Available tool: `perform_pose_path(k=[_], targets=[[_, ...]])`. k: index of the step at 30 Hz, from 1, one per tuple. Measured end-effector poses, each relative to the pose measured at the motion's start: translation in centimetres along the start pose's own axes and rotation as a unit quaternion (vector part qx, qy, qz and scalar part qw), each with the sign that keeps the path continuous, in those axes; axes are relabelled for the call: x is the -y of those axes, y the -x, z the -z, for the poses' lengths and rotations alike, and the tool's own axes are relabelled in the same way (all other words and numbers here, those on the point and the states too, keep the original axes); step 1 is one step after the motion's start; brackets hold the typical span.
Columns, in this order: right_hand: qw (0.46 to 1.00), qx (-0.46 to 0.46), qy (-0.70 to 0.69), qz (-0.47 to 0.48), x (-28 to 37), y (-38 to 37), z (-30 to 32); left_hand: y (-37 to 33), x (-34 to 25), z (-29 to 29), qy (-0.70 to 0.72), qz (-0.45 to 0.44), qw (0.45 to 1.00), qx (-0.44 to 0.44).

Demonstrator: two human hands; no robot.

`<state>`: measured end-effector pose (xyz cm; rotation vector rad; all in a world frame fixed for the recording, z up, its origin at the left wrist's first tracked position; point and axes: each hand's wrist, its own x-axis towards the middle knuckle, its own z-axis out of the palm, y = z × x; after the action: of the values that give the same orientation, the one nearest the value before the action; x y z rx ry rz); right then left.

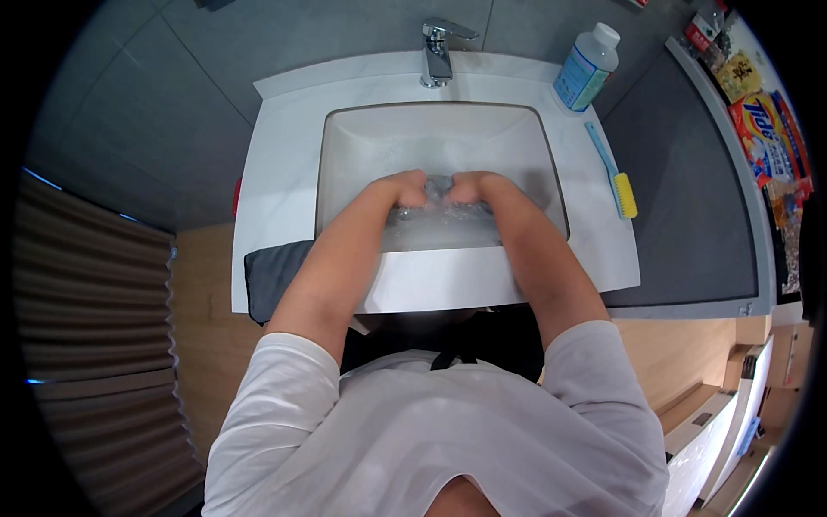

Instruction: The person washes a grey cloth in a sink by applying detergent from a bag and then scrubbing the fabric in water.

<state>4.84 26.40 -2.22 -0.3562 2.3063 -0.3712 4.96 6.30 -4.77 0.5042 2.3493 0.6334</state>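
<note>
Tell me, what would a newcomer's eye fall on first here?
Probably the left hand and right hand, close together in the white sink, gripping what looks like a grey cloth in cloudy water. Next, the bright yellow-and-blue brush lying on the counter right of the sink, then the white-capped bottle standing at the counter's far right corner.

Both forearms are slanting inward over the sink — the left hand and right hand are clenching inside it, slightly apart.
</note>
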Motion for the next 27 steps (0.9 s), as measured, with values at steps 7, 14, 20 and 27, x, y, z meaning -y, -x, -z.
perform_pose_path(k=[7,14,20,27], targets=[[0.994,-0.018,-0.111,-0.016,-0.8,-0.4,0.4,2.1,-1.8,2.0,0.076,0.009,0.996,-0.046],[0.964,-0.229,-0.127,0.045,-0.1,1.4,0.9,3.6,-3.8,3.4,-0.012,0.110,0.973,-0.203],[0.917,-0.377,0.085,0.098,-1.8,-0.6,0.7,2.0,-2.2,2.7,-0.130,0.138,0.910,-0.369],[0.915,-0.372,0.128,0.089,-0.4,-0.1,-0.8,2.4,-0.9,2.2,-0.087,0.091,0.937,-0.326]])
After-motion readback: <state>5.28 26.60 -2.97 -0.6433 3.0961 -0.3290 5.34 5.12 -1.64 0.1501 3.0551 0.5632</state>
